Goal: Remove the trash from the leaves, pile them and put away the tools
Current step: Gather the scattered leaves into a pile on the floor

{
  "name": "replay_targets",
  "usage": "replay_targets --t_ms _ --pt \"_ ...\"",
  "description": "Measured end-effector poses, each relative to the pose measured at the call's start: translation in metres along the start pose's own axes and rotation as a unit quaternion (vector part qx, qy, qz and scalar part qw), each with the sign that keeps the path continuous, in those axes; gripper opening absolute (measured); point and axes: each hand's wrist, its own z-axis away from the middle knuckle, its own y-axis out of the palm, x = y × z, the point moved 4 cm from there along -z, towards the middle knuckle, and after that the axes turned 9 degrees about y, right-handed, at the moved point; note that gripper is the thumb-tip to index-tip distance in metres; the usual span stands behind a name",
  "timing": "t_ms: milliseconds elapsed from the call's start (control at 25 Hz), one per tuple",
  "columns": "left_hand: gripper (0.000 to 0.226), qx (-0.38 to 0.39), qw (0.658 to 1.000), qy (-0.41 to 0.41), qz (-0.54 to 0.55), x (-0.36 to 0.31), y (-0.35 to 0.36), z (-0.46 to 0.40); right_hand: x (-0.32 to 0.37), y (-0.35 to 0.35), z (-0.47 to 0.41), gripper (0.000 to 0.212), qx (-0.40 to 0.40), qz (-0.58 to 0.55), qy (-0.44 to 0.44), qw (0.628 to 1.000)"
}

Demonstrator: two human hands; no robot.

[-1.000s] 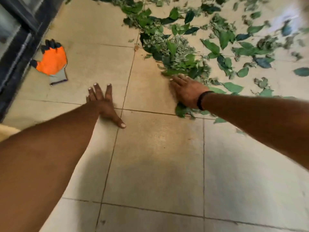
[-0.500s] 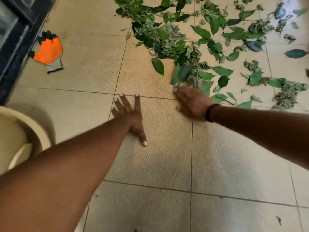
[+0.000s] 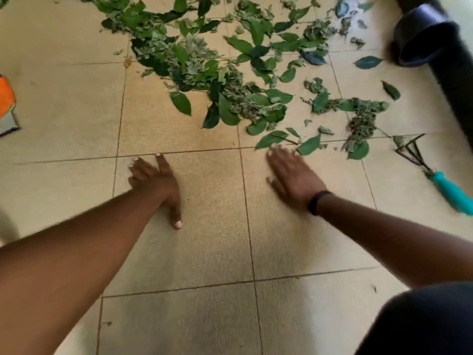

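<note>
- At the upper right we see a black pot (image 3: 419, 39) lying tilted on the floor (image 3: 210, 239); its inside is dark and we cannot tell what is in it.
- The leaves (image 3: 230, 73) lie spread over the tiles in the upper half of the view, not in any container.
- They are a mix: broad, glossy green leaves and small, pale, crumpled ones, some on thin twigs.
- The thickest part is a band from the upper left down to the middle; to the right there are smaller clumps and single leaves, well apart from each other.
- Our left hand (image 3: 156, 180) rests flat on a bare tile, fingers straight and a little spread, thumb pointing back toward us; it holds nothing and is apart from the leaves.
- Our right hand (image 3: 291, 175) is flat and open, palm down, fingers straight and close together; the fingertips are just at the nearest leaves, and it is blurred.
- A black band (image 3: 317, 201) is on the right wrist.
- A small rake (image 3: 435, 172) with a teal handle lies on the floor at the right, its dark prongs near a clump of leaves.
- At the left edge we see part of an orange glove (image 3: 6, 98), well apart from the leaves.
</note>
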Motion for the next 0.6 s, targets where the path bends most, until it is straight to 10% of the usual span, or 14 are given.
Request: replay_targets --t_ms 160,400,600 --pt "0.177 -0.033 0.995 0.09 -0.038 -0.088 -0.003 0.005 -0.025 -0.016 -0.007 0.057 -0.092 -0.115 0.089 0.985" --pt "0.191 0.024 0.999 0.036 -0.003 -0.129 0.01 -0.004 0.017 0.022 0.021 0.055 -0.062 -0.101 -0.069 0.991" --pt "0.19 0.021 0.998 0.057 -0.016 -0.125 0.015 0.0 -0.023 -0.024 -0.043 0.05 -0.103 -0.128 0.067 0.984"
